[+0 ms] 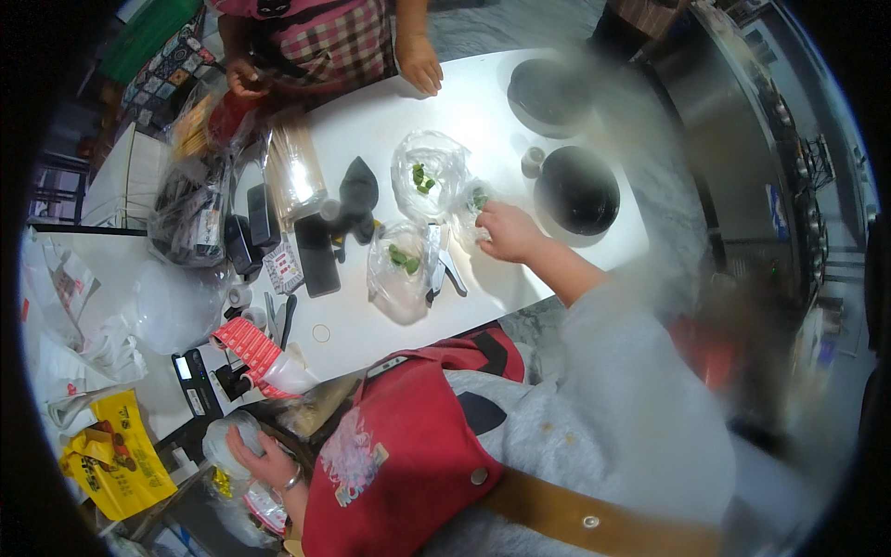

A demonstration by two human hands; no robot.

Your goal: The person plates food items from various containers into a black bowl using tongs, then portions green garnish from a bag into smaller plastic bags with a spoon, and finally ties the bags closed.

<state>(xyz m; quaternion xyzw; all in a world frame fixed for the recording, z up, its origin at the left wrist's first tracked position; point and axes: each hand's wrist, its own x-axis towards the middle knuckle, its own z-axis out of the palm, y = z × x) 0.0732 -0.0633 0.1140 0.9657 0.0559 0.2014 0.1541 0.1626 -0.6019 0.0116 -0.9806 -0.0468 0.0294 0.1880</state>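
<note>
My right hand [511, 233] reaches across the white table, its fingers bent on a small clear plastic bag [468, 219] with green leaves inside. Left of that bag, a black-and-silver stapler-like hand tool [443, 268] lies beside another clear bag [397, 296] holding green leaves. A wider open plastic bag [435, 150], also with leaves in it, sits farther back. Low at the left, below the table edge, my left hand [263, 459] is curled against the side of a translucent round plastic container [226, 445]; part of its grip is hidden.
Two black round dishes [578, 191] stand at the right beside a small white roll [533, 159]. Phones [317, 254], packaged sticks [296, 167], a red-and-white label roll [250, 351] and a yellow bag [118, 452] crowd the left. Across the table, a person's hand [419, 64] rests near the edge.
</note>
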